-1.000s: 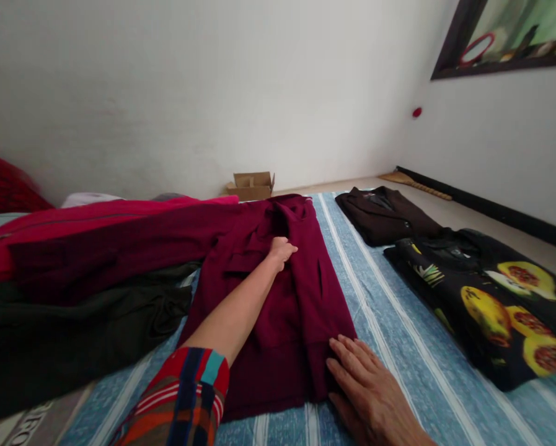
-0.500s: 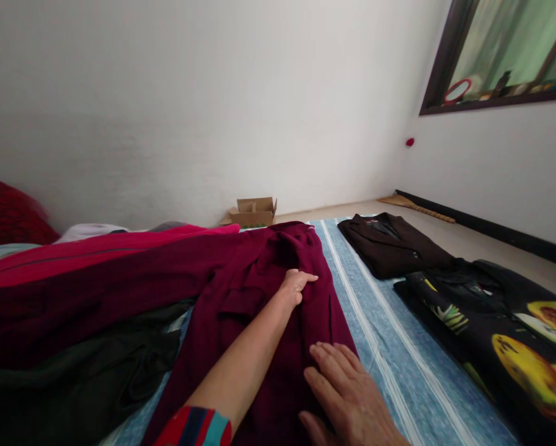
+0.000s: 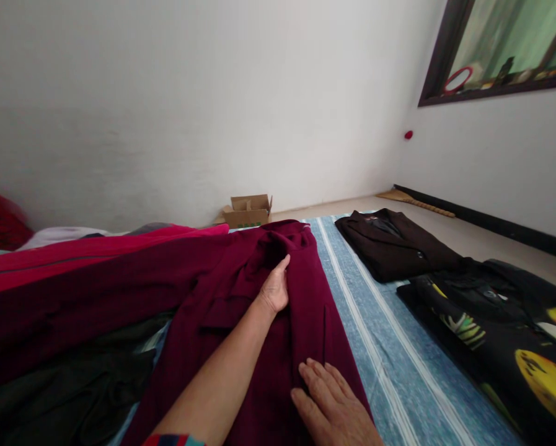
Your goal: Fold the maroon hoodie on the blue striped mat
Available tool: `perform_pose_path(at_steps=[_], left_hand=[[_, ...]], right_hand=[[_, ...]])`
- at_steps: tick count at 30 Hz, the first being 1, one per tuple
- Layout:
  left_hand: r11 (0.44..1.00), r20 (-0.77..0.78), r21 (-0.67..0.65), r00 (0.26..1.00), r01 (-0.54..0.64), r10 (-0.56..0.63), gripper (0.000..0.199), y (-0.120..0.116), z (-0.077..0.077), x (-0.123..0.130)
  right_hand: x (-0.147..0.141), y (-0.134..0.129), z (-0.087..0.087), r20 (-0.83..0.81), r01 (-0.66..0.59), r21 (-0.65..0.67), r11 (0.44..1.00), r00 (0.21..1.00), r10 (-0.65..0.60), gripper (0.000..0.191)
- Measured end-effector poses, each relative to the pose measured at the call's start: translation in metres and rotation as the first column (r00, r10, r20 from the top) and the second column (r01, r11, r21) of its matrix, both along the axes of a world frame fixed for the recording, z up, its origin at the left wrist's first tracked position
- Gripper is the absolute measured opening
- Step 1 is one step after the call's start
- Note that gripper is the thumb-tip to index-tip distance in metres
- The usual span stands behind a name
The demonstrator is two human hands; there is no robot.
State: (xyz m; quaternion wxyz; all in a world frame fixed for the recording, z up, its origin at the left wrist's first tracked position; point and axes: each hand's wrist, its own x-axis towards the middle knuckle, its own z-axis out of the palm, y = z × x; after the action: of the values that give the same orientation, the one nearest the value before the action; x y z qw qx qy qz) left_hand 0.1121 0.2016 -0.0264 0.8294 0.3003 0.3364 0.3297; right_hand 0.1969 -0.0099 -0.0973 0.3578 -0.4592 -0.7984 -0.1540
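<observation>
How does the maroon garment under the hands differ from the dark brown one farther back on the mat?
The maroon garment lies partly spread, one part stretching left over other clothes; the dark brown garment is folded into a compact stack. The maroon garment has the left hand and right hand resting flat on it; nothing touches the dark brown garment. The maroon one looks larger as laid out. Both rest on the blue striped mat.
</observation>
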Motion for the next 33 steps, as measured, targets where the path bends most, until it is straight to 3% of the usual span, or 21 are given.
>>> perform_pose_path(at_steps=[2, 5, 8, 12, 18, 22, 27, 33], left_hand=[[0.997, 0.036, -0.04, 0.998, 0.061, -0.06, 0.032, -0.011, -0.002, -0.004], [0.985, -0.047, -0.118, 0.99, 0.128, -0.134, 0.026, -0.029, -0.003, -0.009], [0.973, -0.137, -0.178, 0.975, 0.149, -0.174, 0.02, -0.04, -0.004, -0.009], [0.962, -0.111, -0.231, 0.978, 0.147, -0.176, 0.021, -0.041, -0.007, -0.002], [0.972, -0.043, -0.21, 0.992, 0.11, -0.121, 0.022, -0.029, -0.011, -0.004], [0.981, -0.055, -0.174, 0.994, 0.081, -0.092, 0.022, -0.01, -0.009, 0.0], [0.989, -0.066, -0.145, 0.997, 0.028, -0.038, 0.022, 0.017, -0.008, 0.015], [0.989, -0.011, -0.147, 1.0, -0.026, 0.024, 0.02, 0.023, -0.014, 0.026]], right_hand=[[0.002, 0.002, -0.001, 0.005, -0.018, 0.017, 1.0, 1.0, 0.018, 0.022], [0.004, 0.003, -0.002, -0.005, -0.032, 0.012, 0.999, 0.999, 0.032, 0.02], [0.004, 0.002, 0.0, -0.019, -0.034, -0.015, 0.999, 0.999, 0.033, 0.019], [-0.001, -0.001, 0.002, -0.032, -0.015, -0.04, 0.999, 0.999, 0.014, 0.024], [-0.015, -0.004, 0.0, -0.146, 0.063, -0.023, 0.998, 0.987, -0.065, 0.036], [-0.011, -0.003, 0.001, -0.112, 0.074, -0.008, 0.997, 0.991, -0.074, 0.024], [0.003, 0.003, 0.0, 0.01, -0.033, 0.056, 0.998, 0.999, 0.033, 0.019], [0.004, 0.008, -0.014, -0.02, -0.052, 0.045, 0.998, 0.998, 0.053, 0.013]])
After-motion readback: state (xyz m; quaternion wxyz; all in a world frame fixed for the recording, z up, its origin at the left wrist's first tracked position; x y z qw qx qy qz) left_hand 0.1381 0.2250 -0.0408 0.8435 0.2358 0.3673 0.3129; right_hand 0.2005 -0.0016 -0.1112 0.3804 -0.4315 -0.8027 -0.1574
